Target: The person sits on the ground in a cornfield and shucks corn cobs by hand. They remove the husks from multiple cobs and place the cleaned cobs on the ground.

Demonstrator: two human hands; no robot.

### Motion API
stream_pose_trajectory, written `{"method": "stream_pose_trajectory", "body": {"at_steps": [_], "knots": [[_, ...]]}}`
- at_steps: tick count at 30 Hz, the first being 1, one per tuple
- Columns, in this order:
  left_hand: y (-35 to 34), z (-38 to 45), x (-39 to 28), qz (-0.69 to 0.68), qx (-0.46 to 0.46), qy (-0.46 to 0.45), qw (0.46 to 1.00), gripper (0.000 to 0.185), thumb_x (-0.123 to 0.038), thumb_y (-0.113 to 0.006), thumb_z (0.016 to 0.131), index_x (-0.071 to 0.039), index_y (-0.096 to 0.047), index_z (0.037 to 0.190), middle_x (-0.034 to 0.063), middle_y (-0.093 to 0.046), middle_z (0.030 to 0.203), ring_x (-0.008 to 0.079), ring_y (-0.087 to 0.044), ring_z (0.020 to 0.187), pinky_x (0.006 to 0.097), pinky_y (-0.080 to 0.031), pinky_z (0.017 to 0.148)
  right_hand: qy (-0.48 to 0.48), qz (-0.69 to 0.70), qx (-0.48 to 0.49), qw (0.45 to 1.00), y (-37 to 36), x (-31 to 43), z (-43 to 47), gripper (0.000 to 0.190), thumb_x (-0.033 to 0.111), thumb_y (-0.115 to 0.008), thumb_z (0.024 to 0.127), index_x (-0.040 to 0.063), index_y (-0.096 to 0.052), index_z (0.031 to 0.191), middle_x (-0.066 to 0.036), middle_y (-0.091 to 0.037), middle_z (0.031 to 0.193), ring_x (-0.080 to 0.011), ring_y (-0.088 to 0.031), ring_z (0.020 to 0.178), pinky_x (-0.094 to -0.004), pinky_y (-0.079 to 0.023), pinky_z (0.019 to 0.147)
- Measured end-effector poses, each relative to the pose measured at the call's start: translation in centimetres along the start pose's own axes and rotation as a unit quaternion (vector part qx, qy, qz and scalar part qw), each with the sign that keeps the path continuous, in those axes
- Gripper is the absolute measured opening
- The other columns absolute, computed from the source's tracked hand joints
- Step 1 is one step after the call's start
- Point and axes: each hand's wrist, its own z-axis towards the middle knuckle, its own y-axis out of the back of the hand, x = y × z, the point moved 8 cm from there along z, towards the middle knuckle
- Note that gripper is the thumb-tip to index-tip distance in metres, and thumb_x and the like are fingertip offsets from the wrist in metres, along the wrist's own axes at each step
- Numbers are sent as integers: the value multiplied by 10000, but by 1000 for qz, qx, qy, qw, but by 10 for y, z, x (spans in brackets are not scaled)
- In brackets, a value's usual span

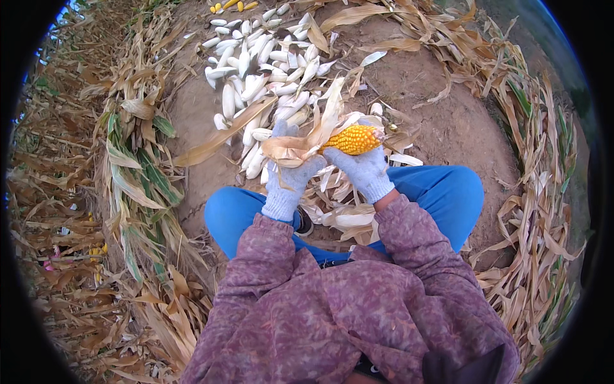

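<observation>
Both my hands wear pale grey knit gloves. A yellow ear of corn (354, 140) lies in my right hand (365, 170), its kernels bare and its tip pointing right. Dry husk leaves (331, 108) are peeled back from the ear and stand up behind it. My left hand (293, 180) grips the base end of the ear with a folded tan husk leaf (287, 148) over its fingers. That leaf hides part of the ear's base. Just beyond my hands is a heap of pale ears of corn (259, 53), some with dark silk.
Loose husks (350, 218) lie between my bent knees. Dry corn stalks (144, 192) are banked on the left, and more stalks (532, 249) curve along the right. Several yellow ears (240, 6) lie at the far edge. Bare soil (407, 91) stretches beyond my right knee.
</observation>
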Motion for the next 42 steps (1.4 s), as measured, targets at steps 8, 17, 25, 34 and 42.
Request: {"method": "stream_pose_trajectory", "body": {"at_steps": [8, 17, 25, 34, 42], "knots": [[92, -20, 0, -198, -236, -57, 950, 793, -16, -729, 924, -4, -345, 1617, 210, -487, 1550, 303, -546, 1377, 417, -467, 1177, 196, -551, -64, 808, 2, 21, -16, 668, 373, -863, 860, 58, -570, 1372, -115, -679, 1280, -258, -665, 1210, -377, -538, 1065], [10, -11, -37, 2, -42, 33, 999, 455, -291, -755, 956, 18, -675, 1281, 195, -728, 1200, 279, -692, 1151, 418, -539, 990, 202, -673, 25, 711, -41, 4, -27, 722, 427, -872, 830, 59, -565, 1369, -115, -626, 1331, -247, -638, 1197, -360, -512, 1092], [27, -10, -7, 31, -162, 84, 983, 442, -335, -662, 1031, 35, -665, 1272, 215, -712, 1146, 312, -693, 1031, 445, -540, 921, 166, -413, 10, 895, -10, -11, -23, 737, 249, -946, 752, 43, -577, 1355, -111, -686, 1226, -241, -693, 1142, -372, -570, 999], [60, -4, 34, -270, -232, 133, 925, 391, -243, -664, 1063, 4, -607, 1361, 118, -721, 1172, 195, -708, 1010, 335, -587, 828, 131, -272, 22, 953, -20, -2, -21, 789, 43, -912, 768, 45, -480, 1428, -87, -673, 1260, -217, -675, 1178, -367, -565, 1040], [2, -12, -28, -130, 21, 80, 988, 408, -268, -772, 972, 7, -674, 1257, 68, -751, 991, 134, -689, 848, 307, -571, 728, 223, -596, 40, 770, -42, 12, -28, 650, 225, -909, 756, 53, -619, 1312, -126, -678, 1215, -283, -690, 1123, -362, -563, 1015]]}}
